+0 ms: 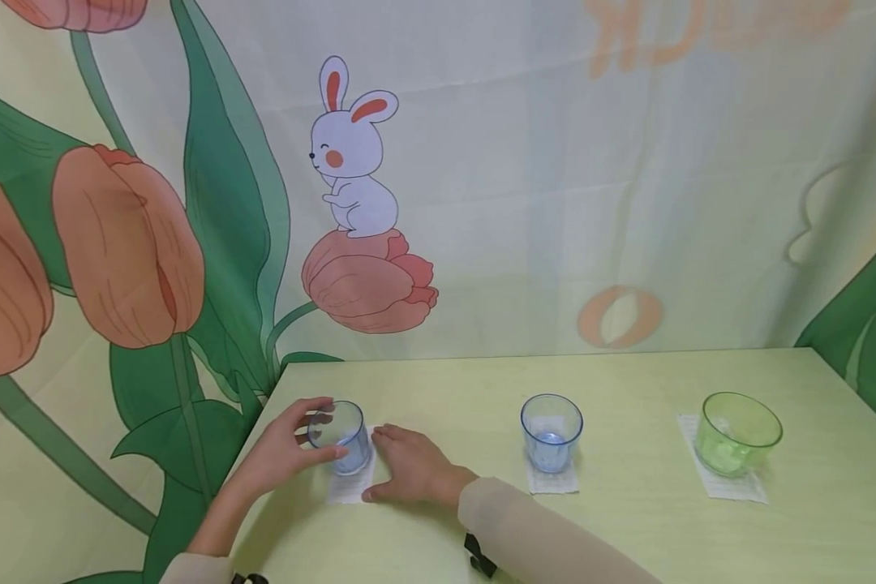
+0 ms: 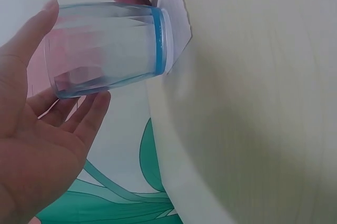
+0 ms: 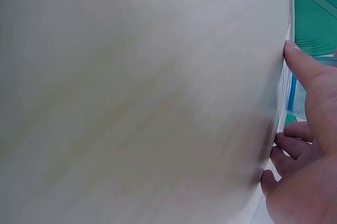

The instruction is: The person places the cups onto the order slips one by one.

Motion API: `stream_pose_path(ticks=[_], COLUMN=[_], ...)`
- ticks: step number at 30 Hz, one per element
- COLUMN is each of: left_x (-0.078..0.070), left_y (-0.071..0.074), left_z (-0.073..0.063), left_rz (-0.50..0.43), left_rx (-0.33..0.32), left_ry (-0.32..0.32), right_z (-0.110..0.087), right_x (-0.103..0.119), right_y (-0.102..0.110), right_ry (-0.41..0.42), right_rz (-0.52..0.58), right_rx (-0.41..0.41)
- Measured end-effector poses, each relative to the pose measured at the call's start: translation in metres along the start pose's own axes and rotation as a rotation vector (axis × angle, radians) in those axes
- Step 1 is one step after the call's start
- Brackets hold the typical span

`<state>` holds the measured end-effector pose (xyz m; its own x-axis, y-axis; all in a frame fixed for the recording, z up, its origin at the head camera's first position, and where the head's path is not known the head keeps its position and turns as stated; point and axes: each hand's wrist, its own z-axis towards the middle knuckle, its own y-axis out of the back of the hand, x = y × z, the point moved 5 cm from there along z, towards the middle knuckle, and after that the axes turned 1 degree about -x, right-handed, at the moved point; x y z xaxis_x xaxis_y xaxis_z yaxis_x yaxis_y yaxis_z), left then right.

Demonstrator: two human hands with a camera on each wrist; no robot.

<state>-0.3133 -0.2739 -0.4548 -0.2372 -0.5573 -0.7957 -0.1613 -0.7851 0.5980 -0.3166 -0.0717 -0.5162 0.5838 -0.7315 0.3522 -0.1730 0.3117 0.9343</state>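
At the table's left side, my left hand (image 1: pixel 286 451) grips a clear blue glass (image 1: pixel 354 456) near its rim, thumb on the near side and fingers on the far side. The glass is upright on a white paper (image 1: pixel 349 491), its base touching or almost touching it; I cannot tell which. In the left wrist view the blue base of the glass (image 2: pixel 110 47) meets the paper's edge. My right hand (image 1: pixel 418 469) rests on the table at the paper's right edge. Its thumb and fingers are spread, with the fingertips down on the surface.
A second blue glass (image 1: pixel 551 442) stands on a white paper (image 1: pixel 555 484) mid-table. Farther right, a wider green glass (image 1: pixel 733 442) stands on another paper (image 1: pixel 737 487). The pale table (image 1: pixel 453 397) ends at a printed curtain (image 1: pixel 496 203) behind it.
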Motion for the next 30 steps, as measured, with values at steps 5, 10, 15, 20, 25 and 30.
stream_pose_path(ticks=[5, 10, 15, 20, 25, 30], left_x=[0.0019, 0.0036, 0.0035, 0.0020, 0.0019, 0.0062], left_y=[-0.0022, -0.0036, -0.0043, -0.0021, -0.0015, -0.0039], left_z=[0.0027, 0.0032, 0.0012, 0.0011, 0.0002, -0.0010], left_rz=[0.028, 0.037, 0.010, -0.013, -0.050, -0.066], left_rx=[0.004, 0.008, 0.024, 0.043, 0.055, 0.064], left_ry=[0.012, 0.030, 0.027, 0.033, 0.036, 0.044], right_z=[0.0006, 0.0011, 0.0006, 0.0013, 0.0023, 0.0008], right_x=[-0.0008, -0.0007, 0.0006, 0.0010, 0.0018, 0.0024], right_y=[-0.0002, -0.0011, -0.0001, 0.0017, 0.0035, 0.0022], right_ry=[0.001, 0.010, 0.014, 0.007, 0.011, 0.016], right_rz=[0.012, 0.000, -0.017, -0.011, -0.007, -0.004], right_rx=[-0.006, -0.011, -0.004, -0.004, -0.017, -0.020])
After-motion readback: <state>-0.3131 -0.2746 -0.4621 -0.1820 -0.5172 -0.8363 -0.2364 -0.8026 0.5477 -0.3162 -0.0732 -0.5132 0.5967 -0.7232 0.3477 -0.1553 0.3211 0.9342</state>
